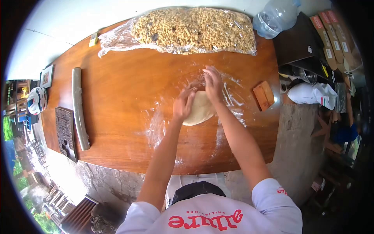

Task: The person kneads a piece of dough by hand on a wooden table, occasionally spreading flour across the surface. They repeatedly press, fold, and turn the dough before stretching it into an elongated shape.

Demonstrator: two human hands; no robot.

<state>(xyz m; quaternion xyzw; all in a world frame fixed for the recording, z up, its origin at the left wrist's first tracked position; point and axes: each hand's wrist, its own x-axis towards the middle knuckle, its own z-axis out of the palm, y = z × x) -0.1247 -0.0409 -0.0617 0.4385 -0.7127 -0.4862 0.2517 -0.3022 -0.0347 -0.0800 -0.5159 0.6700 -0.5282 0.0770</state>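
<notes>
A pale, rounded piece of dough [200, 111] lies on the brown wooden table [120, 97] in front of me. My left hand [185, 103] rests along the left edge of the dough, its fingers stretched out. Over at the dough's upper right edge is my right hand [213, 84], with its fingers extended forward past the dough. Parts of the dough are hidden beneath both hands. White flour [156, 126] is smeared on the wood on either side and beyond my fingers.
Along the far edge lies a clear bag of crumbly tan pieces [194, 29], beside a large plastic bottle [276, 17]. A wooden block [263, 95] sits at right. To the left are a long greyish roll [80, 109] and a dark textured board [66, 132].
</notes>
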